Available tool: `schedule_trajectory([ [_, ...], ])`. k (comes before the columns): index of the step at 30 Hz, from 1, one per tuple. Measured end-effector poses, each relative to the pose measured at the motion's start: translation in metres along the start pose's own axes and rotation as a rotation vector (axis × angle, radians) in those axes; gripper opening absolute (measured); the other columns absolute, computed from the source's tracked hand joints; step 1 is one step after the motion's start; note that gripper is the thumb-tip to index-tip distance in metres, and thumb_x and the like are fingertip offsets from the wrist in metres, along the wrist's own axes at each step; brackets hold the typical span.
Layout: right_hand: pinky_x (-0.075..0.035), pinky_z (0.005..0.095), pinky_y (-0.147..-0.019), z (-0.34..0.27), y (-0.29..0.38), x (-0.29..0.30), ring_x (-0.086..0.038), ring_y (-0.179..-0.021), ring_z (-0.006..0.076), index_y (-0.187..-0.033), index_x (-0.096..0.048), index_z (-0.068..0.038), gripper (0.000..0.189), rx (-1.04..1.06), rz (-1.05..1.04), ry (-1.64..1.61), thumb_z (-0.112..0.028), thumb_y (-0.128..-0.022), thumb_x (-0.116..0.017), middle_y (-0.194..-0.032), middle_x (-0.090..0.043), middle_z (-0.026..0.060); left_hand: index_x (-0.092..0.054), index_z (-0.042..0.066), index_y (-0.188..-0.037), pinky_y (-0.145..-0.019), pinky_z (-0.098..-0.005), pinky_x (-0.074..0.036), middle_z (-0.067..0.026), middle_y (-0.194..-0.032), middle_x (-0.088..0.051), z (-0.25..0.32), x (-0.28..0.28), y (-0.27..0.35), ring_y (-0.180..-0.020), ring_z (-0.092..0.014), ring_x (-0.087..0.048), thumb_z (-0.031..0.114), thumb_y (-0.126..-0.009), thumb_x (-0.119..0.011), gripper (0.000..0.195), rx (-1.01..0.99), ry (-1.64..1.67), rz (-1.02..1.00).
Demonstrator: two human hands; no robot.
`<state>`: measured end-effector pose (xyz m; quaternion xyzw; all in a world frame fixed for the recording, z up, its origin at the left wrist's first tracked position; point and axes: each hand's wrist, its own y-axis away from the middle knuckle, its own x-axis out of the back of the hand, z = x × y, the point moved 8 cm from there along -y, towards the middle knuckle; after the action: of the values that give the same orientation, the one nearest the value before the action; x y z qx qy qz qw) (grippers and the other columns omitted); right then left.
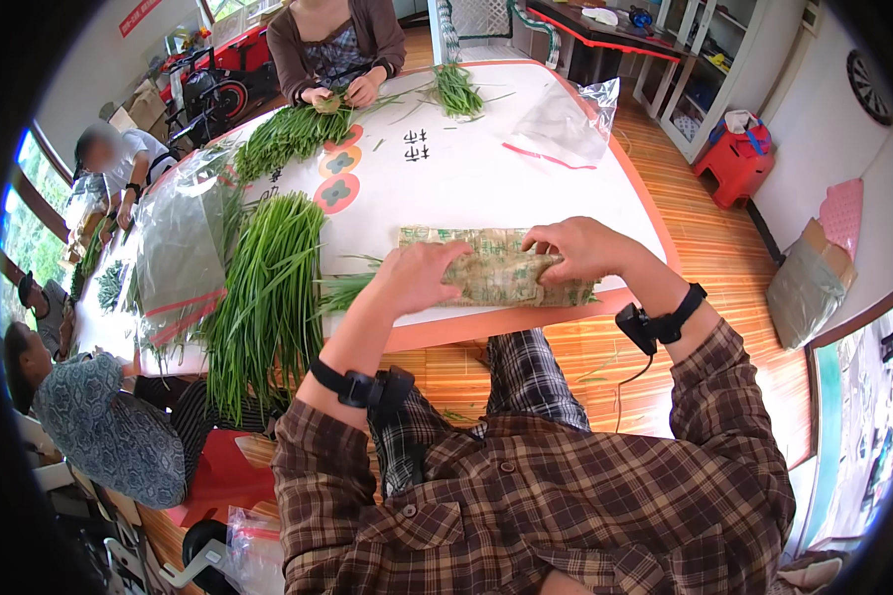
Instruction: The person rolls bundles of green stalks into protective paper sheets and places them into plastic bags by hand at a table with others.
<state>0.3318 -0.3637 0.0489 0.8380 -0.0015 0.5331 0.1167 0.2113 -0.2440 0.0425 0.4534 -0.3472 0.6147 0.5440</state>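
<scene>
A printed, tan wrapping sheet (502, 260) with green writing lies at the table's near edge, folded around a bundle of long green leaves. The leaf ends (342, 291) stick out at its left side. My left hand (420, 279) is on the left part of the wrap, thumb and fingers spread across it. At the right part, my right hand (584, 253) curls its fingers and thumb over the sheet. Most of the bundle is hidden inside. A large pile of loose long leaves, like garlic chives (271, 290), hangs over the edge left of my left hand.
On the white table (476, 193) are clear zip bags (182, 238) at left and another plastic bag (558, 126) at far right. Across from me a person's hands (346, 93) handle greens (298, 137); a small bunch (455, 91) lies nearby. More people sit at left.
</scene>
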Motion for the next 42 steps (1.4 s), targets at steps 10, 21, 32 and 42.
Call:
schedule_trajectory([
  [10,-0.044,0.0399,-0.079,0.013,-0.017,0.002,-0.058,-0.091,0.0327,-0.111,-0.056,-0.010,0.039,-0.084,-0.106,0.027,-0.036,-0.082,-0.057,-0.096,-0.062,0.0170,-0.058,0.011,-0.109,-0.078,-0.0394,-0.047,-0.0138,-0.098,-0.064,-0.023,0.003,-0.028,-0.091,-0.031,-0.060,0.025,-0.070,-0.072,0.044,-0.024,0.135,-0.005],
  [21,-0.042,0.0281,-0.078,0.075,-0.070,-0.002,-0.052,-0.086,0.0124,-0.111,-0.055,-0.005,0.030,-0.105,-0.241,-0.295,-0.027,-0.091,-0.048,-0.095,-0.059,0.0031,-0.061,0.013,-0.104,-0.086,-0.0411,-0.037,-0.0037,-0.101,-0.061,-0.009,0.029,-0.037,-0.106,-0.024,-0.050,0.022,-0.075,-0.066,0.031,0.013,-0.184,0.527],
  [32,-0.042,0.0291,-0.079,0.109,-0.085,-0.021,-0.051,-0.086,0.0140,-0.110,-0.055,-0.004,0.032,-0.133,-0.148,-0.304,-0.029,-0.091,-0.046,-0.093,-0.059,0.0046,-0.051,0.006,-0.116,-0.086,-0.0383,-0.041,-0.0115,-0.114,-0.051,-0.006,-0.044,0.024,-0.108,-0.027,-0.049,0.019,-0.083,-0.061,0.037,0.222,0.843,0.584],
  [42,-0.042,0.0274,-0.073,0.089,-0.072,-0.019,-0.050,-0.080,0.0113,-0.103,-0.058,-0.004,0.034,-0.213,-0.170,-0.296,-0.034,-0.091,-0.047,-0.086,-0.058,0.0014,-0.037,-0.001,-0.124,-0.090,-0.0409,-0.043,-0.0167,-0.121,-0.045,0.000,-0.102,-0.013,-0.110,-0.028,-0.049,0.026,-0.091,-0.052,0.045,0.313,2.054,0.322],
])
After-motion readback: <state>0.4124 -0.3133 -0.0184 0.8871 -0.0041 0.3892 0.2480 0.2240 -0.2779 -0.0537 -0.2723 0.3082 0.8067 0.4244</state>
